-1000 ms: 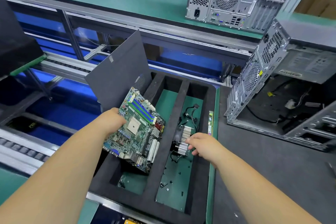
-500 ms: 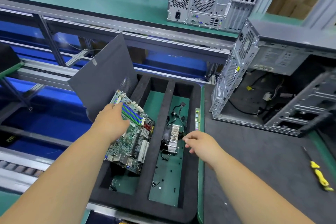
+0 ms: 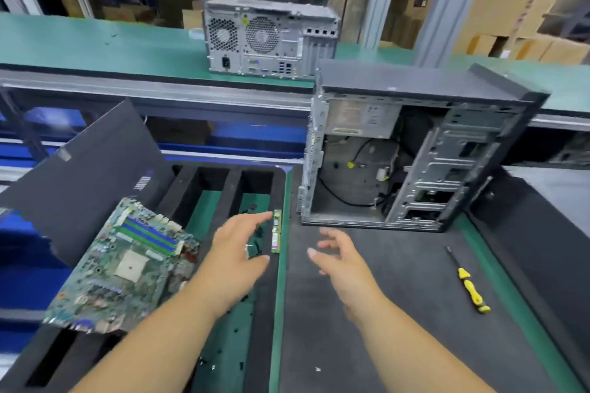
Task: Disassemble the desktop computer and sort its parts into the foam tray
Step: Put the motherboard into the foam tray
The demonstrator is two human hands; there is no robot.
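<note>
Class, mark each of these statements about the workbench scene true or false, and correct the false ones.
1. The left hand grips the motherboard. False: it holds nothing; the board lies on the foam tray.
2. The open case stands upright on the mat. True.
3. The screwdriver is in the right hand. False: it lies on the mat, right of that hand.
4. A RAM stick sits at the tray's right edge. True.
5. A second, closed computer stands behind. True.
</note>
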